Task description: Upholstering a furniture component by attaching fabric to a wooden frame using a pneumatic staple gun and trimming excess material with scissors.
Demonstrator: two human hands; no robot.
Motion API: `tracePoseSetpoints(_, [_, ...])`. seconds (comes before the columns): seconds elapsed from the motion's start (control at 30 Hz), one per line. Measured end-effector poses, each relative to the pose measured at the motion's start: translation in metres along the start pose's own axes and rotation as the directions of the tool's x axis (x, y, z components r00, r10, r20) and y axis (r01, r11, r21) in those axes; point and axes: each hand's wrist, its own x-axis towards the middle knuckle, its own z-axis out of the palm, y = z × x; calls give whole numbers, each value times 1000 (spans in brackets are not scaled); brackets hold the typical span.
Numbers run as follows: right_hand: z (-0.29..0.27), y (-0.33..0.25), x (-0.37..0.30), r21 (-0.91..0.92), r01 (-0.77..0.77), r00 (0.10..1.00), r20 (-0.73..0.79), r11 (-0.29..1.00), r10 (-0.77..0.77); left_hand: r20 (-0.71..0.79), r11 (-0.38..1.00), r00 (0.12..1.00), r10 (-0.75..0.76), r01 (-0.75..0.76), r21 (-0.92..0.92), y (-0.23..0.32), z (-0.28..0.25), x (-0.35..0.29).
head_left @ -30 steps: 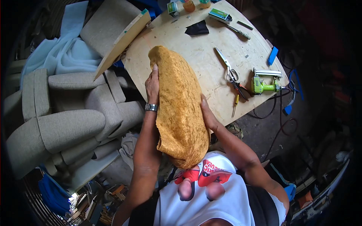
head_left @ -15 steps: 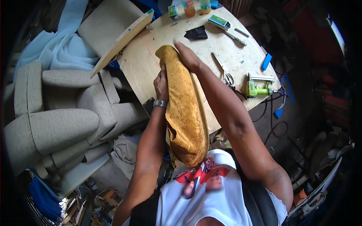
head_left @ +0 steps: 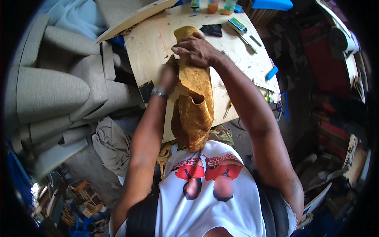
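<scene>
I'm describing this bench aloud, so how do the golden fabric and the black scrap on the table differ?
The golden fabric is long and bulky; the black scrap is much smaller. The golden fabric looks mottled, the black scrap plain. The right hand lies across the golden fabric, while the black scrap lies untouched on the table. Both have uneven outlines.

Seems to be a workshop, most probably for upholstery. Has a table (head_left: 150, 55) bearing a screwdriver (head_left: 229, 107), a partly hidden green tool (head_left: 268, 97) and a black cloth (head_left: 212, 30). Contains also gold fabric (head_left: 200, 82), a sofa (head_left: 51, 89) near the table and foam (head_left: 81, 17) beyond the sofa. Shows, at the lower left, wood scraps (head_left: 89, 202) in a heap.
</scene>
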Motion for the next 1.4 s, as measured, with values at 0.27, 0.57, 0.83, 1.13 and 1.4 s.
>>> tracePoseSetpoints(0.27, [7, -16, 20, -47, -56, 992, 109, 997, 61, 105, 896, 895, 433, -440, 60, 16, -5, -151])
tracePoseSetpoints(0.57, [3, -25, 18, -117, -105, 971, 202, 988, 127, -113, 751, 765, 634, -574, 326, 24, 18, -159])
tracePoseSetpoints(0.83, [5, -8, 11, -238, 54, 975, 224, 970, 1, 330, 836, 851, 409, -494, 238, 45, 7, -157])
tracePoseSetpoints(1.13, [8, 0, 6, -278, 148, 981, 162, 949, -105, 347, 372, 644, 681, -713, 594, 74, 34, -184])
tracePoseSetpoints(1.4, [5, -10, 5, -246, 105, 986, 155, 964, -68, -175, 841, 832, 526, -479, 252, 2, 20, -153])
